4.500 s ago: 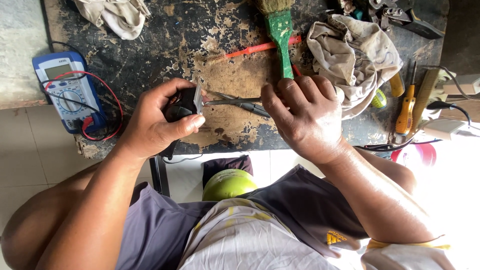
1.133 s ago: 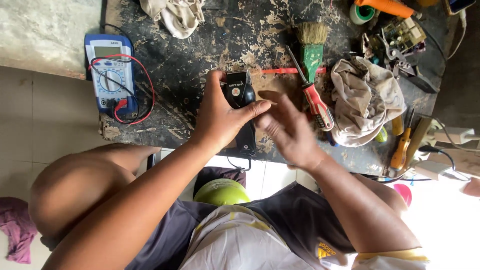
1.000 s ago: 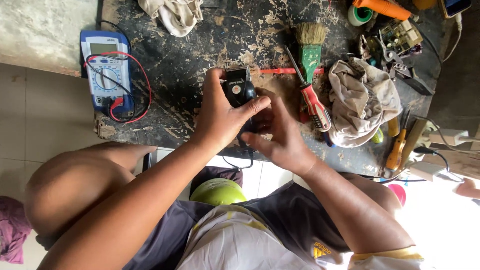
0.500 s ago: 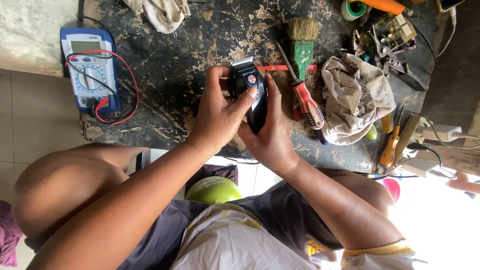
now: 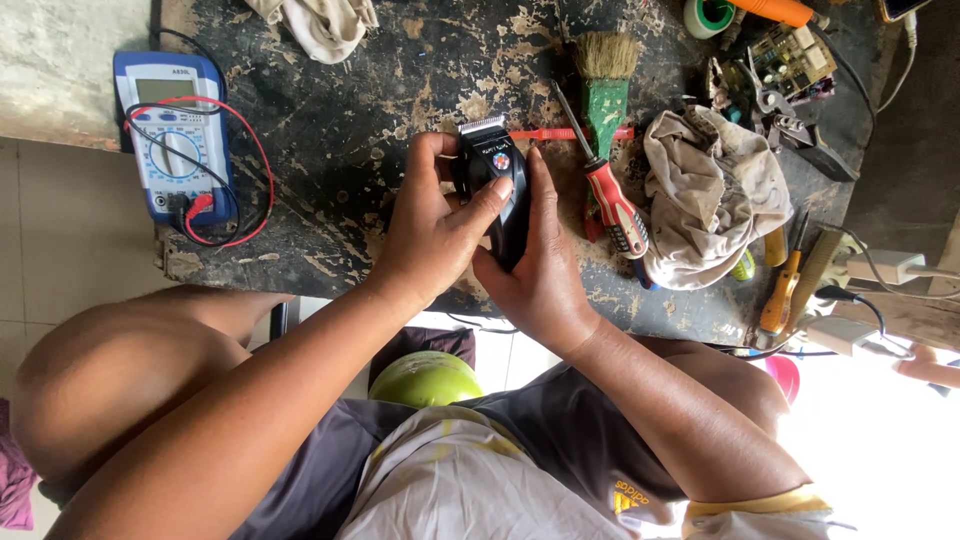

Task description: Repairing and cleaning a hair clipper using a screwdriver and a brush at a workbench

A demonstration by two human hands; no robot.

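Both hands, your left hand (image 5: 435, 235) and right hand (image 5: 540, 265), close a firm grip on the black hair clipper (image 5: 495, 185) at centre frame, above the scarred tabletop (image 5: 340, 130); rigid, smooth-shelled, likely slippery, best held mid-body, clear of the blade.

This is a small repair workshop. The bench (image 5: 330, 150) is old and dark, with its paint worn off in many spots. Tools lie all over it. A blue meter (image 5: 172, 135) with red and black wires sits on the left. A screwdriver (image 5: 608, 195) with a red and black handle lies beside a green brush (image 5: 606, 85). A green circuit board (image 5: 785, 62) and metal pliers (image 5: 775, 105) are at the far right. Dirty rags (image 5: 712, 195) and a roll of tape (image 5: 708, 15) are there too. More tools with orange handles (image 5: 780, 295) lie near the bench edge. The floor (image 5: 60, 250) has pale tiles.
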